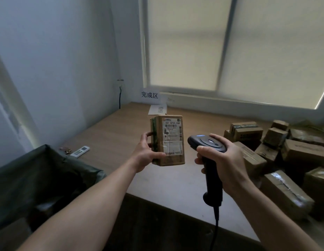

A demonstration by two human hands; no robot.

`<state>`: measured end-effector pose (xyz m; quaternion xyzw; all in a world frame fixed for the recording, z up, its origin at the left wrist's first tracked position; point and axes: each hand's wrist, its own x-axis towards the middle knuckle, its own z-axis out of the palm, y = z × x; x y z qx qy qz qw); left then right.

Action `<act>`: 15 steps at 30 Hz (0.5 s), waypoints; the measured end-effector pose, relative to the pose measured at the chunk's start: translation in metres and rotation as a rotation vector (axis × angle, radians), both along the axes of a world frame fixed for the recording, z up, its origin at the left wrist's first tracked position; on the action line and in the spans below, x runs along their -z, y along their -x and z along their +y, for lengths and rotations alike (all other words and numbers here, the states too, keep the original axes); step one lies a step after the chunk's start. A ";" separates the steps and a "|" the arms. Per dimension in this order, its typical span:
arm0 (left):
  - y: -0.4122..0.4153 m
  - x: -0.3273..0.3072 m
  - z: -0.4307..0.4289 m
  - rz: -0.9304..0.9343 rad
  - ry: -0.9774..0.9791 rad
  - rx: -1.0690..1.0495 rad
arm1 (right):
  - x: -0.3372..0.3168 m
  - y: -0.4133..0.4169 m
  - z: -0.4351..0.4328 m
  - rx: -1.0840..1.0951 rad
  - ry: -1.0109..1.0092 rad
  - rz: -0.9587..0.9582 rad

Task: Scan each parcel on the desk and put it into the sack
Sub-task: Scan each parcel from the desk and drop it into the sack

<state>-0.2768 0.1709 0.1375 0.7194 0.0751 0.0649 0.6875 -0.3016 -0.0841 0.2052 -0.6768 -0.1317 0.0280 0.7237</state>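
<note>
1. Far left, one dark green sack point(30, 169) sat open beside the bench point(112, 133), mouth up. I couldn't make out what was inside, too dark.
2. Near the bench's left edge lay one white remote point(79, 151) and what looked like a bunch of keys point(64, 150). Not task stuff.
3. The left grip point(148, 154) was closed round one cardboard parcel point(169, 140), thumb on the front near the bottom and fingers round the left side. The parcel was up in the air over the bench, standing upright, label facing the camera.
4. My guess on handling: a stiff taped box, likely light since one hand held it by an edge. The glossy tape could be a bit slick. I'd hold it by the narrow sides and keep fingers off the barcode.
5. Behind it were two paper signs, one upright point(150, 95) and one flat point(157, 109).
6. One black corded scanner point(206, 144) sat just right of the parcel with its nose aimed that way. I saw no beam, so I'd call the scan not yet done.
7. The right grip point(224, 160) was wrapped tight round the scanner's handle.
8. Far right, the pile of waiting parcels point(284, 151) was heaped on the bench. I counted roughly eleven, but they overlapped and ran off frame, so don't quote me.
</note>
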 end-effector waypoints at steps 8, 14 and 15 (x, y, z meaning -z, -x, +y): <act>0.036 -0.004 0.088 -0.004 -0.039 -0.073 | -0.004 0.017 0.095 -0.078 -0.021 0.036; 0.060 -0.009 0.162 -0.019 -0.085 -0.137 | -0.002 0.027 0.172 -0.103 -0.037 0.038; 0.063 -0.008 0.174 -0.017 -0.095 -0.151 | -0.002 0.029 0.184 -0.113 -0.039 0.034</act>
